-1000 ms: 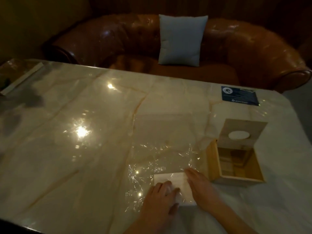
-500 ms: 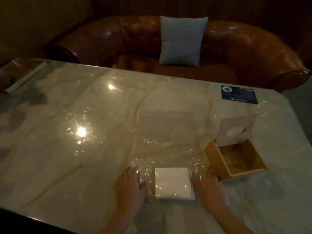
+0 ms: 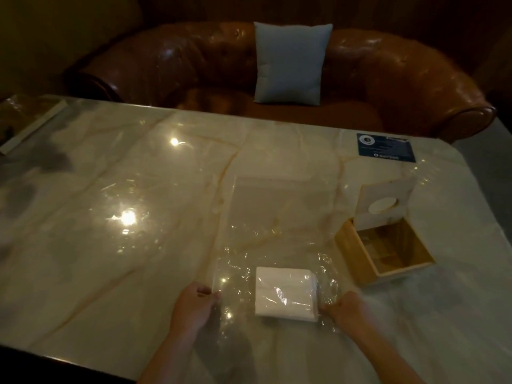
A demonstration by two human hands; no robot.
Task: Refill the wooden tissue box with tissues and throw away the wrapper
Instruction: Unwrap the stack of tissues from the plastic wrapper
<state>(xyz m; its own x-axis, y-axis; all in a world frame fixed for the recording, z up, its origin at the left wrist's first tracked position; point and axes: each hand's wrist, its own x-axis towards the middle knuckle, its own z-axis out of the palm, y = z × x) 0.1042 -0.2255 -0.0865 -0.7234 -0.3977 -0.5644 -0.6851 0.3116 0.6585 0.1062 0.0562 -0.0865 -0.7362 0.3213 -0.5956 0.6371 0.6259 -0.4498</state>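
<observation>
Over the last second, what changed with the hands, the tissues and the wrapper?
Both hands came off the tissue stack and moved apart. The left hand went left and now pinches the clear wrapper at its left edge; the right hand grips it on the stack's right side. The stack stayed in the wrapper. The wooden tissue box stayed open and empty; the blue card did not move.

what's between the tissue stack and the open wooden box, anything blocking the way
No solid object stands between them. The tissue stack still lies inside the clear wrapper, pinched by the left hand and right hand. The wooden tissue box sits open to its right, lid up.
</observation>
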